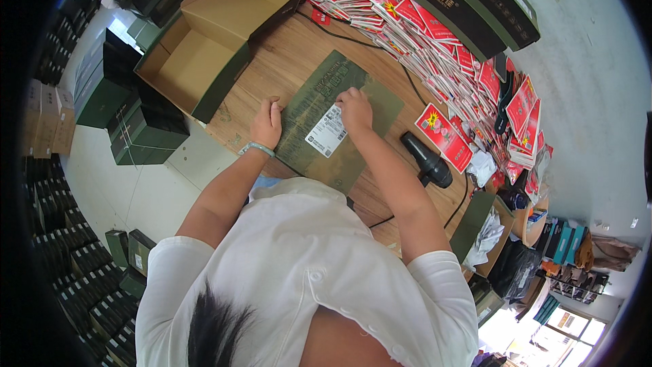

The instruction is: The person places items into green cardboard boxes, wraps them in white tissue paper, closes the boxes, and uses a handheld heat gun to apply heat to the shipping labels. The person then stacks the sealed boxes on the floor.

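Pressing white label [327, 130] onto flat green box [337, 117]: your right hand [354, 109] fingers together on label top edge, left hand [267, 123] flat, steadying box edge. Next likely smoothing label down fully.

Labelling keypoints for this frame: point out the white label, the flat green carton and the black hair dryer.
white label [326, 130], head view, middle of the sticker.
flat green carton [319, 85], head view, bare upper panel.
black hair dryer [426, 160], head view, on its barrel.
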`<act>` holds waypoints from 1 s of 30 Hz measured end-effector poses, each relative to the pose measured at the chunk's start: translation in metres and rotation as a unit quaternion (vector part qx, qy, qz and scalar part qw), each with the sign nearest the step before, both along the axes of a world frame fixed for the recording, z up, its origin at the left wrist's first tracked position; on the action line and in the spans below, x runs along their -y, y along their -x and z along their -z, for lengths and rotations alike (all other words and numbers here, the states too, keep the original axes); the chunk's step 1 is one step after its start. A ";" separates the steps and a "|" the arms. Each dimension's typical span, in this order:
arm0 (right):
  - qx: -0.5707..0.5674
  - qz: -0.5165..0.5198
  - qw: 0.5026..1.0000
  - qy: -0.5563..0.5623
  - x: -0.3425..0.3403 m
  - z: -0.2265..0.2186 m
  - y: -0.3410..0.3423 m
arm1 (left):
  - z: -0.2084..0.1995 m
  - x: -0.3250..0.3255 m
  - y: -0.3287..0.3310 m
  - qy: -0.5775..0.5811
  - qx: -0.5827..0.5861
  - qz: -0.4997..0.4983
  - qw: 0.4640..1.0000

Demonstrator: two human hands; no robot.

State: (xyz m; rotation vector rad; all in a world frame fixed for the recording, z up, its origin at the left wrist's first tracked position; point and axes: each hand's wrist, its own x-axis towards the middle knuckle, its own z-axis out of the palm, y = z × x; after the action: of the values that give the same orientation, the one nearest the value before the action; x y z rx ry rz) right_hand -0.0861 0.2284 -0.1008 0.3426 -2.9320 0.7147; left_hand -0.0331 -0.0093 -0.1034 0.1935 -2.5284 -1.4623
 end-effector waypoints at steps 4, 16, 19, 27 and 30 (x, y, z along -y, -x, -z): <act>-0.039 -0.042 0.994 -0.093 0.005 0.003 0.002 | 0.001 0.000 0.001 0.004 0.002 -0.001 1.000; 0.104 -0.052 0.982 -0.147 0.006 -0.037 -0.020 | 0.002 0.000 0.001 0.009 0.020 -0.005 1.000; 0.068 -0.027 0.994 -0.087 0.000 -0.032 -0.024 | 0.003 -0.001 0.001 0.001 0.014 -0.004 1.000; -0.079 -0.090 0.991 -0.068 -0.013 -0.020 -0.008 | -0.003 0.000 0.001 0.014 0.018 0.001 1.000; -0.094 -0.108 0.985 -0.099 -0.016 -0.013 -0.002 | -0.003 -0.001 0.002 0.010 0.018 0.003 1.000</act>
State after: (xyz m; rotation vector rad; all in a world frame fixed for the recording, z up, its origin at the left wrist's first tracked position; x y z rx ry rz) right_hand -0.0840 0.2442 -0.0878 0.7144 -2.8161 0.3877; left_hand -0.0353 -0.0082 -0.1003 0.2124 -2.5739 -1.4464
